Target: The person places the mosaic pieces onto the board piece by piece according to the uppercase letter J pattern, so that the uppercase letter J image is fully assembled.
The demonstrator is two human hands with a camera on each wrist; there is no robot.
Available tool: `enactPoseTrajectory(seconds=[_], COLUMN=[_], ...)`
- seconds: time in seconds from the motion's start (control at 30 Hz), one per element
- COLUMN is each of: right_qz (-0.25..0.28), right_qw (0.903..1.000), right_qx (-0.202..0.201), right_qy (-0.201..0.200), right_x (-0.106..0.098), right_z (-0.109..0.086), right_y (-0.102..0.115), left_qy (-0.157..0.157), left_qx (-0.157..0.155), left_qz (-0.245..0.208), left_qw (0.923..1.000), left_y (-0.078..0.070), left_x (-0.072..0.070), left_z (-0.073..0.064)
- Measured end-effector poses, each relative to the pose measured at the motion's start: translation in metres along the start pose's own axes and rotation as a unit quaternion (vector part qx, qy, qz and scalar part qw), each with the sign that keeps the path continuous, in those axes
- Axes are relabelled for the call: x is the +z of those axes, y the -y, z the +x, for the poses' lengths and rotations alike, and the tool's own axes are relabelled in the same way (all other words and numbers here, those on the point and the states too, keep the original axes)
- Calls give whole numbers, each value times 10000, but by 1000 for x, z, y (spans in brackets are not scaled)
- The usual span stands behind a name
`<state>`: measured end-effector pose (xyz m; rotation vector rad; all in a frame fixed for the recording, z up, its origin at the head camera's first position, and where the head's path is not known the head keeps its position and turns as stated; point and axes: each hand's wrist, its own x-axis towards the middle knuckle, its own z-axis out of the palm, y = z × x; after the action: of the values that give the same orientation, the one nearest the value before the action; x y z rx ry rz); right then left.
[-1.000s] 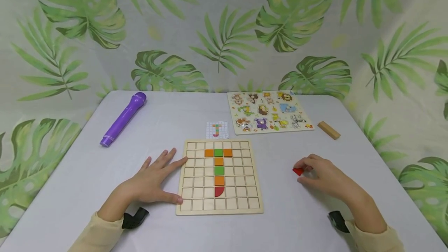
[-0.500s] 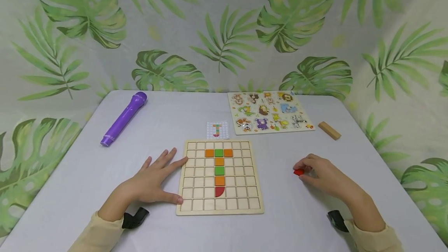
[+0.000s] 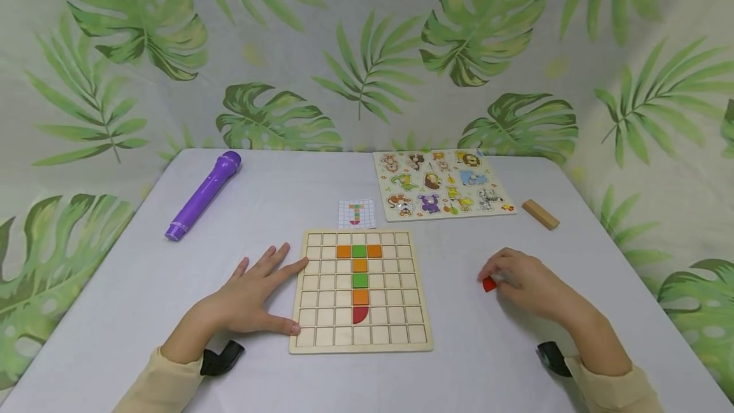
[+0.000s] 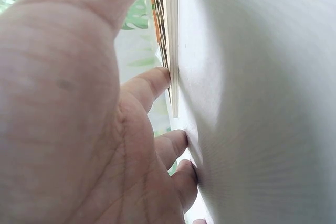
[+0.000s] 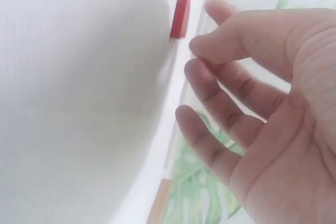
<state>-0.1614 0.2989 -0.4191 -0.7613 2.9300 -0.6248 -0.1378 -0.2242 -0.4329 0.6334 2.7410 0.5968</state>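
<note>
On the white table lies a wooden grid board [image 3: 395, 298] with orange and green square tiles in a T shape and a red quarter-circle tile [image 3: 360, 315] at the bottom of its stem. My left hand [image 3: 249, 298] is spread flat along the board's left side, thumb and index fingertip at its edge. To the right of the board, a small red piece [image 3: 489, 284] rests by the fingertips of my right hand [image 3: 524, 282]. The right wrist view shows this red piece [image 5: 180, 15] apart from the loosely bent fingers.
A pattern card [image 3: 356, 213] lies just behind the board. Further back is an animal puzzle board [image 3: 444, 183], with a wooden block [image 3: 540, 214] to its right. A purple toy microphone [image 3: 203, 195] lies at the back left.
The right hand's fingers have shifted slightly up and off the red piece, which has turned a little on the table. My left hand stays at the board.
</note>
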Motion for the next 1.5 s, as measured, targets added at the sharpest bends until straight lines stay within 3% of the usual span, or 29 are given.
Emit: enactPoseTrajectory(seconds=[0.23, 0.4, 0.9, 1.1, 1.5], right_qz=[248, 223, 140, 276, 412], right_qw=[9961, 9947, 9987, 9981, 9917], right_qx=[807, 919, 261, 62, -941], right_qy=[267, 404, 406, 539, 776], right_x=[-2, 2, 5, 6, 15], right_z=[0, 1, 17, 34, 73], right_y=[-3, -3, 7, 31, 82], left_qy=[-20, -35, -48, -35, -30], left_qx=[15, 19, 24, 34, 18], left_qz=[-29, -66, -56, -55, -40], left_qw=[10000, 10000, 10000, 10000, 10000], left_y=[0, 0, 1, 1, 2], left_x=[-1, 0, -1, -1, 1], left_z=[0, 0, -1, -1, -1])
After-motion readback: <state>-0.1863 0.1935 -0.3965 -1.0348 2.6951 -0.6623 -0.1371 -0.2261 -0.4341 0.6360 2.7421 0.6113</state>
